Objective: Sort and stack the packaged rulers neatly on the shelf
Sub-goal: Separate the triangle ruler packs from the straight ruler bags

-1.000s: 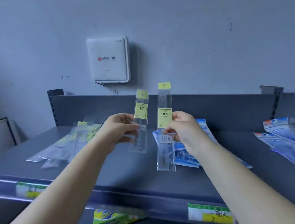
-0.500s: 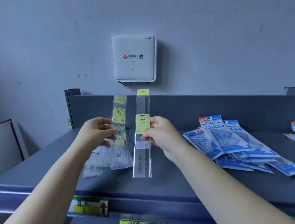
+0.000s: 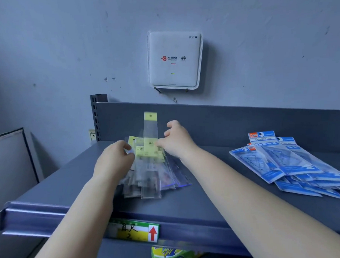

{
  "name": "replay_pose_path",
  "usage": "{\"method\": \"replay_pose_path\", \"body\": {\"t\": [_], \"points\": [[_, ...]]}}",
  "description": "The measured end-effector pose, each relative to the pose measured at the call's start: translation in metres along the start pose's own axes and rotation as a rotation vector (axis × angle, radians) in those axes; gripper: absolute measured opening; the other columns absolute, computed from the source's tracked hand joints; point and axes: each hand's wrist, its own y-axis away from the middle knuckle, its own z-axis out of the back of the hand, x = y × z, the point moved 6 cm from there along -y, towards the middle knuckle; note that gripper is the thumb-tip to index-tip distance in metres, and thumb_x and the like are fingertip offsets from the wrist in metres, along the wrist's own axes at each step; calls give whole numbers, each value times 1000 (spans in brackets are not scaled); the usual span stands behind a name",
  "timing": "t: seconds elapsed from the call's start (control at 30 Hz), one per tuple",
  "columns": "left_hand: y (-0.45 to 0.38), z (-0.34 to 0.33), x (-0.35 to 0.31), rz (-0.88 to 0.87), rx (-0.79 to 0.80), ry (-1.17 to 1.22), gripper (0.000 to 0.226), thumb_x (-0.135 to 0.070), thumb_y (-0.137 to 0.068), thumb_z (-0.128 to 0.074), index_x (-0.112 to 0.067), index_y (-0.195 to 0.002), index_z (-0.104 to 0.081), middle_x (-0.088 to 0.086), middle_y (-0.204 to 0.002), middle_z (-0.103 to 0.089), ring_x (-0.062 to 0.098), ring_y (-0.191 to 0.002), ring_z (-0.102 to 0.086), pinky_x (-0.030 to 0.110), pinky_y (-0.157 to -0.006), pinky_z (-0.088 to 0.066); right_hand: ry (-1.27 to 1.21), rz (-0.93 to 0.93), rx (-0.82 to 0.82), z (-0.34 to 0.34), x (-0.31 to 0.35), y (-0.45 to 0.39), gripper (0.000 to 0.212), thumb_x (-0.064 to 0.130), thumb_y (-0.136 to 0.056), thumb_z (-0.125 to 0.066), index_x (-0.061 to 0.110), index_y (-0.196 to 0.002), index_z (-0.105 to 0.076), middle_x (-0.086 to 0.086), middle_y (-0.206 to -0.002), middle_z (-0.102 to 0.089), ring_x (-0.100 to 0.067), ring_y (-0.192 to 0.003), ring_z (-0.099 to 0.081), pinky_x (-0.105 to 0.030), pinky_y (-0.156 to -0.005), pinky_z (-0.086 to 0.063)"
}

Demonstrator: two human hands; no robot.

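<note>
A loose pile of clear ruler packets (image 3: pixel 153 178) with yellow labels lies on the grey shelf (image 3: pixel 45 189), left of its middle. My right hand (image 3: pixel 177 142) pinches a long ruler packet (image 3: pixel 150 126) by its right edge. The packet's yellow top stands up against the shelf's back panel, and its lower end reaches down over the pile. My left hand (image 3: pixel 114 161) pinches a shorter ruler packet (image 3: pixel 139 147) at the pile's upper left. That packet lies low on the pile, blurred and partly hidden by the hand.
Several blue geometry-set packets (image 3: pixel 290 165) fan out on the shelf's right side. A white router (image 3: pixel 174 58) hangs on the wall above. The front rail carries a price tag (image 3: pixel 133 231), with a green box (image 3: pixel 171 255) below. A slotted upright (image 3: pixel 96 117) stands at the back left.
Both hands have moved forward and down, bringing their two packets onto the pile. The short packet has tipped from upright to nearly flat. The view has shifted left.
</note>
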Motion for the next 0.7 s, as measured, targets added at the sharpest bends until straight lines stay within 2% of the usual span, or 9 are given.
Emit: {"method": "replay_pose_path", "body": {"t": [0.03, 0.1, 0.23, 0.4, 0.53, 0.7], "points": [[0, 0, 0, -4, -4, -5, 27, -15, -88, -46, -15, -112, -57, -1, -88, -55, 21, -83, -52, 28, -71, -40, 80, 8, 7, -1, -2, 0, 52, 9, -84, -59, 9, -132, -39, -5, -119, -52, -21, -100, -53, -33, -84, -46], [0, 0, -4, -21, -7, -39, 27, -16, -89, -45, -16, -113, -56, -1, -96, -56, 21, -87, -51, 29, -73, -40, 175, 75, -5, 2, -3, 6, 45, 10, -85, -55, 12, -128, -44, -3, -123, -51, -17, -98, -48, -27, -80, -42], [6, 0, -27, -125, -42, -196, 28, -23, -91, -47, -18, -118, -54, 2, -111, -59, 23, -95, -54, 32, -81, -42, 566, 267, -32, 21, -1, 25, 31, 14, -88, -49, 16, -119, -50, 1, -115, -53, -19, -99, -51, -30, -74, -43], [21, -10, -76, -280, -96, -401, 26, -26, -92, -47, -17, -114, -57, 1, -111, -62, 27, -101, -56, 31, -78, -38, 877, 356, -95, 63, -14, 44, 21, 17, -91, -43, 15, -110, -51, 0, -108, -53, -21, -92, -46, -29, -66, -32], [37, -35, -129, -386, -90, -493, 23, -23, -89, -46, -16, -107, -57, 1, -106, -61, 26, -102, -55, 29, -74, -29, 1036, 377, -133, 100, -35, 62, 18, 20, -92, -42, 15, -108, -50, -1, -108, -53, -23, -99, -50, -31, -68, -31], [66, -77, -200, -529, -83, -479, 25, -25, -89, -47, -16, -110, -56, -1, -108, -61, 24, -102, -56, 29, -75, -29, 1098, 308, -160, 162, -73, 83, 8, 18, -92, -41, 17, -99, -45, 0, -104, -50, -23, -100, -50, -30, -63, -28]]}}
